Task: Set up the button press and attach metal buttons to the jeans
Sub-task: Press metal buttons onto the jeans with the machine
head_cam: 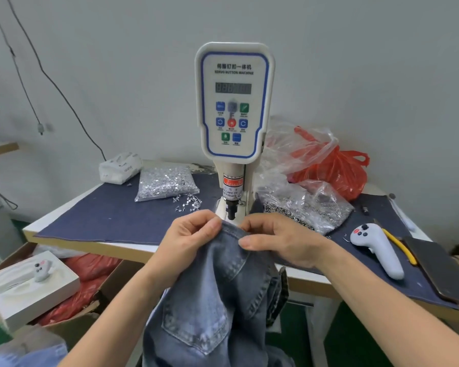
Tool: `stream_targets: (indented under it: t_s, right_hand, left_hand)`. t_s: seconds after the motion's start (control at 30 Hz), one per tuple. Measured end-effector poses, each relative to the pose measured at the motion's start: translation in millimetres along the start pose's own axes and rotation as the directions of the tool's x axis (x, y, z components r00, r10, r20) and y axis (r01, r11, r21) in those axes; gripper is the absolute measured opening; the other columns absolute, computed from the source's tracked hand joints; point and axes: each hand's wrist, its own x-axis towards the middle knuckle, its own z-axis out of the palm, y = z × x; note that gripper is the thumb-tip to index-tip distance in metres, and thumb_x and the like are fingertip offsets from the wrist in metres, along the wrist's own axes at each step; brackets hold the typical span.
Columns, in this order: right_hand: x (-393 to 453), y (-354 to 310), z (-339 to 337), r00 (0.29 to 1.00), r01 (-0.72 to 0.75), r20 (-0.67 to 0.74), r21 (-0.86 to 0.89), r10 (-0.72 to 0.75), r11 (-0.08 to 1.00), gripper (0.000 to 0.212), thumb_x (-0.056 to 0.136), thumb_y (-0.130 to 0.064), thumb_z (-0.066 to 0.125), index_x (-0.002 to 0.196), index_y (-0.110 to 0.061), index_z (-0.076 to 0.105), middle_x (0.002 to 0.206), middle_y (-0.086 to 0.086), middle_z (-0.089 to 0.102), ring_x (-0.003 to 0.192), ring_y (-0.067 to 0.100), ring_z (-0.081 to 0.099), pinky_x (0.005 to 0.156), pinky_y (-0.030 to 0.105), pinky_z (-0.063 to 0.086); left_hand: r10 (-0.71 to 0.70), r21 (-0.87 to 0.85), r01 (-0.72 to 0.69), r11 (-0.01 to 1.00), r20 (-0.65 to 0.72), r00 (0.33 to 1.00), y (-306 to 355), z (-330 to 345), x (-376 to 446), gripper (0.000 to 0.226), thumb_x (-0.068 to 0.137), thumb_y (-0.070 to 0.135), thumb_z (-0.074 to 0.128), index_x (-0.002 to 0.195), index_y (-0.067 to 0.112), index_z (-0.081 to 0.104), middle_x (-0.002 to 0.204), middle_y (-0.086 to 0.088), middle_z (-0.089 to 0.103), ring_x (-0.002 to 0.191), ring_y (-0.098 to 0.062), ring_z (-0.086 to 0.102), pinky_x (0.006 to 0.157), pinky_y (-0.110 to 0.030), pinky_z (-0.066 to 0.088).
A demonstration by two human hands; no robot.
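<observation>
The faded blue denim jeans are held up in front of the desk, with the waistband edge raised to just below the black punch tip of the white servo button press. The cloth is washed pale at the seams; a back pocket with double stitching is seen low in the view, hanging toward the floor. The waistband is pinched by the left hand, fingers curled over the top edge, and by the right hand, thumb and fingers closed on the same edge just beside it; both grips are narrow and hold denim. The press bears a blue-bordered control panel with a dark digit display, coloured keys and a red warning label on its column. The desk is covered by a dark navy cloth mat. Left of the press lies a clear plastic bag of silvery metal buttons, with a few loose silvery tacks just beside it. Right of the press lie a second clear bag of small dark metal rings, a red plastic bag and a pale grey handheld controller. Whether a button is seated in the die cannot be told.
</observation>
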Motion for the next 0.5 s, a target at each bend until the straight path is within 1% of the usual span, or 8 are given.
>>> stream_targets:
  t_s: [0.07,0.13,0.23,0.27,0.33,0.37,0.43,0.5]
  right_hand:
    - [1.7,2.1,-2.3,0.999,0.05,-0.015,0.047,-0.049,0.998,0.003,0.076,-0.014,0.069,0.078,-0.015,0.066,0.074,0.0,0.065,0.067,0.01,0.061,0.063,0.02,0.051]
    - [1.5,6.5,-2.4,1.0,0.01,-0.004,0.124,-0.01,0.992,0.012,0.071,-0.015,0.071,0.08,-0.009,0.067,0.074,0.004,0.065,0.066,0.014,0.061,0.063,0.023,0.052]
    - [-3.6,9.3,-1.1,0.996,-0.082,0.043,0.081,0.079,0.993,0.036,0.07,-0.017,0.07,0.095,0.009,0.064,0.092,0.016,0.061,0.08,0.025,0.058,0.075,0.034,0.051]
    - [-7.3,8.8,-2.4,0.999,-0.03,0.046,0.068,0.027,0.997,0.034,0.072,-0.019,0.072,0.091,0.008,0.065,0.094,0.013,0.06,0.083,0.023,0.057,0.075,0.031,0.05]
    - [-14.6,8.2,-1.0,0.995,0.079,0.05,0.133,-0.086,0.988,0.014,0.079,-0.02,0.068,0.082,-0.007,0.069,0.09,0.001,0.062,0.08,0.014,0.058,0.071,0.022,0.048]
    - [-17.0,10.7,1.5,0.995,0.081,0.043,0.177,-0.09,0.981,0.007,0.082,-0.02,0.067,0.079,-0.013,0.069,0.085,-0.002,0.063,0.075,0.011,0.059,0.067,0.019,0.048]
    - [-18.8,26.0,8.3,0.999,0.022,-0.051,0.168,-0.013,0.986,0.01,0.083,-0.019,0.069,0.074,-0.017,0.069,0.073,-0.004,0.063,0.064,0.007,0.057,0.06,0.016,0.046]
    - [-14.0,47.9,5.9,0.987,-0.057,-0.144,0.104,0.071,0.993,0.01,0.081,-0.018,0.066,0.077,-0.008,0.068,0.072,0.001,0.061,0.066,0.01,0.055,0.061,0.018,0.044]
  left_hand:
    - [-0.001,-0.038,0.002,0.999,0.02,1.0,-1.0,-2.0,1.8,0.018,0.085,0.024,0.066,0.069,0.016,0.066,0.069,-0.006,0.058,0.064,-0.012,0.053,0.061,-0.022,0.046]
    - [0.009,-0.019,-0.009,1.0,0.029,1.0,3.5,-2.5,5.1,0.019,0.085,0.022,0.065,0.076,0.006,0.066,0.076,-0.013,0.061,0.071,-0.019,0.055,0.067,-0.027,0.047]
    - [0.027,0.006,-0.027,1.0,0.009,1.0,3.6,-0.5,3.9,0.027,0.082,0.019,0.063,0.081,-0.008,0.065,0.08,-0.019,0.063,0.077,-0.024,0.056,0.073,-0.031,0.047]
    - [0.009,-0.053,-0.009,0.999,0.013,1.0,2.7,-0.2,0.4,0.027,0.081,0.019,0.068,0.077,-0.007,0.063,0.077,-0.018,0.06,0.074,-0.023,0.054,0.07,-0.032,0.046]
    - [-0.039,-0.191,0.054,0.98,0.082,0.996,3.4,-0.4,-6.7,0.023,0.08,0.023,0.069,0.069,0.004,0.062,0.068,-0.012,0.055,0.064,-0.016,0.052,0.06,-0.024,0.045]
    - [-0.065,-0.212,0.086,0.974,0.104,0.992,1.7,0.8,-6.3,0.019,0.079,0.023,0.069,0.069,0.008,0.063,0.067,-0.01,0.056,0.061,-0.013,0.052,0.057,-0.021,0.045]
    - [-0.19,-0.171,0.197,0.965,0.06,0.98,-9.7,5.0,-6.2,0.015,0.076,0.019,0.073,0.07,0.007,0.066,0.069,-0.012,0.061,0.061,-0.015,0.054,0.056,-0.02,0.046]
    - [-0.352,-0.14,0.356,0.924,0.056,0.934,-25.3,6.9,-3.1,0.018,0.075,0.021,0.068,0.074,0.003,0.071,0.074,-0.015,0.068,0.063,-0.017,0.06,0.058,-0.02,0.049]
